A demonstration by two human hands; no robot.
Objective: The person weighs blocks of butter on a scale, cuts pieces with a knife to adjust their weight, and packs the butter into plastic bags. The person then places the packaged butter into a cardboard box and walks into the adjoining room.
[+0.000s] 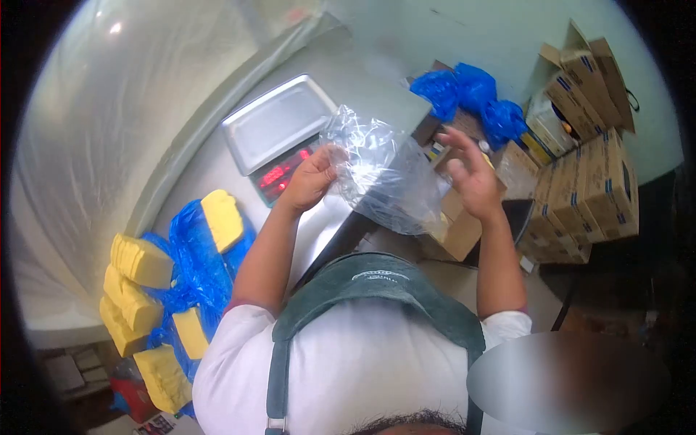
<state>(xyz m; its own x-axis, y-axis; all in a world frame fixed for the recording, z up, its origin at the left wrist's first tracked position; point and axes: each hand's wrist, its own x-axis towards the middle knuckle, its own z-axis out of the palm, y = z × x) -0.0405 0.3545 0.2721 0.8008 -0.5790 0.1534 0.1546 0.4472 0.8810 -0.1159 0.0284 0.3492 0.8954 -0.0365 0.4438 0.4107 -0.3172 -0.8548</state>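
Note:
A clear plastic bag (388,170) hangs crumpled in front of my chest, its upper left part pinched in my left hand (313,177). On the bag's right side my right hand (473,174) is raised with its fingers apart and nothing between them. Just beyond my left hand is a scale with a metal tray (279,123) and a lit red display (281,174). Blocks of yellow food (148,262), cut in slices, lie at the left on and around blue plastic (192,254).
Cardboard boxes (580,196) are stacked at the right, with an open box (460,228) nearer my right forearm. Blue plastic bags (475,90) lie at the back right. Clear sheeting (145,94) hangs at the left. A blurred oval covers the lower right.

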